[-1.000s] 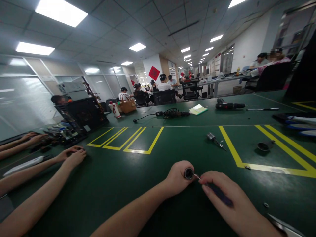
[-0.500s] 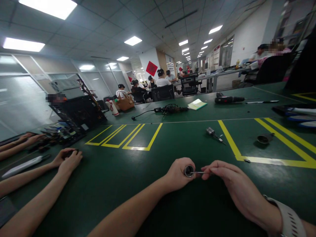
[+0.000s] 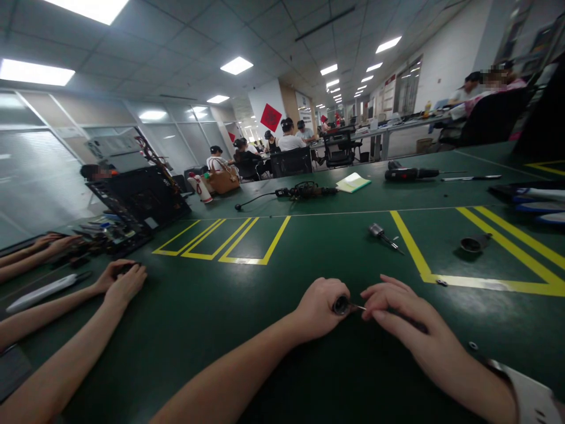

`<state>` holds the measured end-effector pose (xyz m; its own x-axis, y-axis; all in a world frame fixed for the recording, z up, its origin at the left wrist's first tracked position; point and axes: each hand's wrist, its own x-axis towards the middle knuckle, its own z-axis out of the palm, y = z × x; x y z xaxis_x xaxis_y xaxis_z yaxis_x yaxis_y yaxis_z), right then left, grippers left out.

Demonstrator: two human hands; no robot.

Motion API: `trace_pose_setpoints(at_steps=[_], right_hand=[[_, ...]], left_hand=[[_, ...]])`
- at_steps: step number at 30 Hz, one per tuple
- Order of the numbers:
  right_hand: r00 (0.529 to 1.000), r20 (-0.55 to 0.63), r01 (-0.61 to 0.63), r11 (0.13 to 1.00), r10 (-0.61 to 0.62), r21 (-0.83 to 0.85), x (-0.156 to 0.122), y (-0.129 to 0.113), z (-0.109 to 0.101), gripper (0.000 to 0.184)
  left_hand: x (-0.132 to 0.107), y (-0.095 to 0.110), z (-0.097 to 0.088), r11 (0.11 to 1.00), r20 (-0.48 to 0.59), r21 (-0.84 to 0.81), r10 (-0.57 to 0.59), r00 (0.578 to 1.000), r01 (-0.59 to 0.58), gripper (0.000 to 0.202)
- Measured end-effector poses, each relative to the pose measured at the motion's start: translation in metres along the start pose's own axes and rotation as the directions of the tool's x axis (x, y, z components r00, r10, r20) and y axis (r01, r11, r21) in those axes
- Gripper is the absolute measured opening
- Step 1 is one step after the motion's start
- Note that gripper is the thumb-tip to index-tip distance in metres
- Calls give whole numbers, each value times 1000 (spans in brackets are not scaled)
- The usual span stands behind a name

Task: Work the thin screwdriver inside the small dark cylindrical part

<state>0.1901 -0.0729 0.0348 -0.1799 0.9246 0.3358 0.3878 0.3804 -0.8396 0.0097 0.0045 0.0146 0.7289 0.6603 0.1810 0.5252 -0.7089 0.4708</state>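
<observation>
My left hand (image 3: 321, 310) is closed around a hollow, cylindrical metal part (image 3: 341, 305), its round open end facing me. Just to its right is my right hand (image 3: 404, 315), with thumb and fingertips pinched on a thin metal tool (image 3: 361, 308). Only the slim tip and a dark stretch along the palm show, so its exact kind is unclear. The tip points at the left hand, close beside the part's rim. A small metal ring (image 3: 473, 345) lies near my right wrist.
On the green table (image 3: 212, 318) lie a shafted metal part (image 3: 383, 237), a dark round housing (image 3: 472, 244), a small piece (image 3: 441, 282), a power drill (image 3: 410, 172), a notepad (image 3: 353, 182) and a cabled device (image 3: 304, 191). A co-worker's hands (image 3: 121, 282) rest at left.
My right hand has shifted right and its fingers have risen a little. The tool tip has drawn back from the cylinder's mouth. The cylinder has turned slightly in my left hand.
</observation>
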Motion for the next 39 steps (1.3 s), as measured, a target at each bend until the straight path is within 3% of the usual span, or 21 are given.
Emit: trace_pose_setpoints(at_steps=[2,4,6,8,10,13,15,17,20,23,26,28,30,34,36,39], right_hand=[[986,0,-163,969,166,187,4,4,-1,23],[952,23,-294,885,306,360,7,7,0,23],[916,45,-368,793,398,486,8,7,1,22],[899,43,-393,757,436,522,7,5,2,22],[919,16,-362,827,394,430,4,3,3,22],[990,-26,-132,985,135,107,-2,-1,4,18],[999,-3,33,998,-33,-48,-6,-3,5,13],[998,21,67,995,-66,-68,-6,-3,5,13],[992,24,-128,985,126,112,-1,1,2,18],[932,53,-349,850,358,394,5,6,0,22],[881,88,-424,695,464,581,9,9,1,21],[877,80,-417,666,474,619,8,9,2,19],[896,47,-389,728,442,564,5,6,3,20],[946,21,-318,911,324,262,1,-3,2,23],[958,24,-286,941,286,183,0,-6,2,23],[946,48,-322,907,322,270,2,-4,3,23]], left_hand=[[0,0,-1,997,-15,-79,-17,1000,15,14],[0,0,-2,987,-37,-159,-39,999,33,16],[0,0,-2,977,-52,-209,-50,997,38,17],[0,-1,-1,975,-48,-217,-55,997,43,17],[1,-2,0,979,-46,-191,-73,996,63,16],[2,-3,3,989,-65,-99,-117,991,110,16],[2,-3,4,994,-64,-23,-112,992,111,15],[1,-3,4,996,-53,29,-87,995,88,14],[0,0,1,998,-29,13,-59,998,59,13],[-1,1,-2,995,-9,-87,-44,999,43,15],[0,0,-2,983,-46,-182,-48,998,39,17],[0,-2,-1,976,-85,-216,-57,995,38,18],[0,-3,1,974,-108,-224,-63,992,37,18],[1,-5,3,987,-106,-153,-65,992,48,15],[1,-5,3,992,-105,-111,-66,992,54,15],[0,-5,2,991,-114,-121,-73,991,59,15]])
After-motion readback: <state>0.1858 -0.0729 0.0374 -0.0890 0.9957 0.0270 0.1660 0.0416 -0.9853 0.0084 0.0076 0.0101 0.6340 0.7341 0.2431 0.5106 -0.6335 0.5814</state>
